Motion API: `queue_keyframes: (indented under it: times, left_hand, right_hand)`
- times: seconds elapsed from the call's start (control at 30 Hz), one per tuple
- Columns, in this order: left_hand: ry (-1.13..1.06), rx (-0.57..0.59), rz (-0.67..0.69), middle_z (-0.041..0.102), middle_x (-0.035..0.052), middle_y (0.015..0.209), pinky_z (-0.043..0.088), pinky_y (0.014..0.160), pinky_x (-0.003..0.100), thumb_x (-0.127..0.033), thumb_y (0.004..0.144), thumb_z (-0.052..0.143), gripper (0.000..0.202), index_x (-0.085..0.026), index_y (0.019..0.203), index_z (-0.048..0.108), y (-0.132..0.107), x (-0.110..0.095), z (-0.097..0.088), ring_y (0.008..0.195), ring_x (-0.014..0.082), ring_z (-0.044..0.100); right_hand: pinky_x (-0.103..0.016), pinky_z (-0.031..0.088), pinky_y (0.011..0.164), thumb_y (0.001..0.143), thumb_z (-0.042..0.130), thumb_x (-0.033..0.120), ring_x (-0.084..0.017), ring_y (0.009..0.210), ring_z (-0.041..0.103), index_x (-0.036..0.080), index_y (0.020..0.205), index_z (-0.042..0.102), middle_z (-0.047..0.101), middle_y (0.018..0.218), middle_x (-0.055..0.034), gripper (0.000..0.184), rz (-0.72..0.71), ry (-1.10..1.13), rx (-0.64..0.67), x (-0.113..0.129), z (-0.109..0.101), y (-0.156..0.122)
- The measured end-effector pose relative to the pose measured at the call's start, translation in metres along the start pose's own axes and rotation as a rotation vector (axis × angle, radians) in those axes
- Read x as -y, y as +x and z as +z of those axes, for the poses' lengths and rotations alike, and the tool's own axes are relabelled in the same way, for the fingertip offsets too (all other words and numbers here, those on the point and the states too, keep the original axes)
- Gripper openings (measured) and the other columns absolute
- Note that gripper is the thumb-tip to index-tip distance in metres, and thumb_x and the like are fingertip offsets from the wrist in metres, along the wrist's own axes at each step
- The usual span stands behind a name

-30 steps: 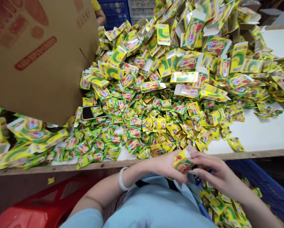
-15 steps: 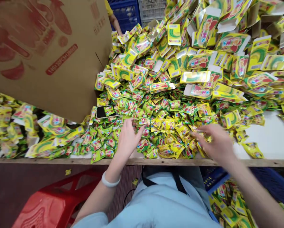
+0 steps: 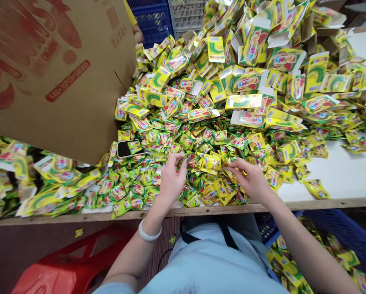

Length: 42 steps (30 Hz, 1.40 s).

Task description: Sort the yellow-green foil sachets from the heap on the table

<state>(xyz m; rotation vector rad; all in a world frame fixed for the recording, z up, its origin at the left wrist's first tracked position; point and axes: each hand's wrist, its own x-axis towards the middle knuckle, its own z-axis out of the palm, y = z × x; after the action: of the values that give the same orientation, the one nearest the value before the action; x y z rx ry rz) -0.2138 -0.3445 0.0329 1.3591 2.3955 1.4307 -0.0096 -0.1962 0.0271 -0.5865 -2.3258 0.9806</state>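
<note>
The right hand (image 3: 248, 177) has come nearer to the left hand (image 3: 172, 177), and now both pinch small yellow packets (image 3: 211, 163) between them.

A carton (image 3: 87, 130) blocks passage left of the phone (image 3: 123, 151). Heaped boxes (image 3: 247, 83) obstruct reach behind and right of it; loose packets (image 3: 118, 192) crowd its front. Well to the phone's right, bare white tabletop (image 3: 348, 175) leaves passing room.
</note>
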Motion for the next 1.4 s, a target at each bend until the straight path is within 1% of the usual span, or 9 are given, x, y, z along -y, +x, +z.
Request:
queue_keyframes:
  times: [0.4,0.57,0.67,0.8,1.0,1.1,1.17,1.27,1.4]
  left_hand:
    - [-0.434,0.319,-0.149,0.075,0.01,0.113,0.059,0.085,0.035,-0.043,0.084,0.07,0.043,-0.018,0.119,0.069,-0.013,-0.038,0.037,0.095,0.0239,0.072]
    - [-0.663,0.33,-0.265,0.074,0.0104,0.117,0.057,0.095,0.038,-0.041,0.084,0.07,0.038,-0.018,0.114,0.073,-0.012,-0.043,0.042,0.108,0.0249,0.07]
    - [-0.678,0.221,-0.313,0.075,0.0099,0.116,0.059,0.092,0.039,-0.044,0.083,0.07,0.041,-0.018,0.114,0.074,-0.017,-0.043,0.05,0.104,0.0255,0.072]
    - [-0.559,0.256,-0.157,0.076,0.0086,0.114,0.058,0.092,0.041,-0.043,0.09,0.062,0.035,-0.021,0.114,0.074,-0.015,-0.048,0.057,0.101,0.0245,0.072]
    - [-0.035,0.417,0.437,0.07,0.009,0.124,0.043,0.107,0.044,-0.034,0.097,0.053,0.032,-0.022,0.123,0.067,0.095,-0.054,0.046,0.117,0.0239,0.06]
    - [0.365,0.335,0.377,0.055,0.0196,0.139,0.034,0.111,0.046,-0.036,0.086,0.068,0.056,-0.011,0.134,0.055,0.175,-0.042,0.045,0.132,0.0319,0.045]
    - [0.526,0.48,0.286,0.063,0.0189,0.123,0.04,0.102,0.043,-0.041,0.078,0.074,0.056,-0.01,0.123,0.06,0.213,-0.031,0.045,0.121,0.034,0.052]
    - [0.59,0.634,0.267,0.066,0.0126,0.098,0.044,0.089,0.037,-0.044,0.07,0.079,0.039,-0.015,0.093,0.065,0.234,-0.02,0.043,0.101,0.032,0.058]
    - [0.479,0.543,0.313,0.063,0.0106,0.1,0.045,0.082,0.036,-0.027,0.072,0.073,0.028,-0.017,0.092,0.058,0.201,-0.027,0.026,0.092,0.0272,0.059]
  right_hand:
    - [-0.024,0.041,0.061,0.098,0.042,0.018,-0.015,0.064,0.059,0.019,0.09,0.061,0.065,0.075,-0.0023,0.021,-0.147,-0.096,0.311,0.027,-0.028,0.024]
    - [-0.023,0.047,0.058,0.093,0.058,0.031,-0.013,0.065,0.058,0.021,0.086,0.061,0.063,0.075,-0.0008,0.012,0.048,0.238,0.138,0.016,-0.027,0.018]
    - [-0.025,0.056,0.058,0.076,0.077,0.047,-0.017,0.083,0.064,0.024,0.109,0.06,0.067,0.11,-0.0074,0.043,0.252,0.583,-0.093,0.015,-0.005,0.007]
    - [-0.031,0.062,0.057,0.072,0.08,0.05,-0.017,0.068,0.068,0.024,0.11,0.065,0.074,0.098,-0.0055,0.048,0.47,1.002,-0.053,0.016,0.02,-0.004]
    - [-0.025,0.055,0.046,0.074,0.083,0.036,-0.012,0.048,0.062,0.021,0.089,0.073,0.073,0.072,0.0008,0.023,0.404,0.886,-0.373,0.001,-0.003,-0.004]
    - [-0.021,0.045,0.037,0.071,0.084,0.035,-0.01,0.046,0.059,0.02,0.089,0.074,0.075,0.077,-0.0008,0.025,0.409,0.831,-0.384,-0.008,-0.019,-0.006]
    - [-0.021,0.042,0.034,0.07,0.084,0.036,-0.011,0.048,0.06,0.019,0.091,0.074,0.076,0.085,-0.0033,0.028,0.437,0.838,-0.348,-0.011,-0.024,-0.008]
    - [-0.021,0.041,0.033,0.07,0.085,0.038,-0.012,0.047,0.06,0.017,0.091,0.074,0.076,0.083,-0.0046,0.031,0.459,0.847,-0.321,-0.014,-0.027,-0.011]
    - [-0.021,0.043,0.034,0.07,0.085,0.038,-0.012,0.047,0.06,0.018,0.091,0.07,0.076,0.082,-0.0031,0.032,0.442,0.817,-0.336,-0.014,-0.035,-0.01]
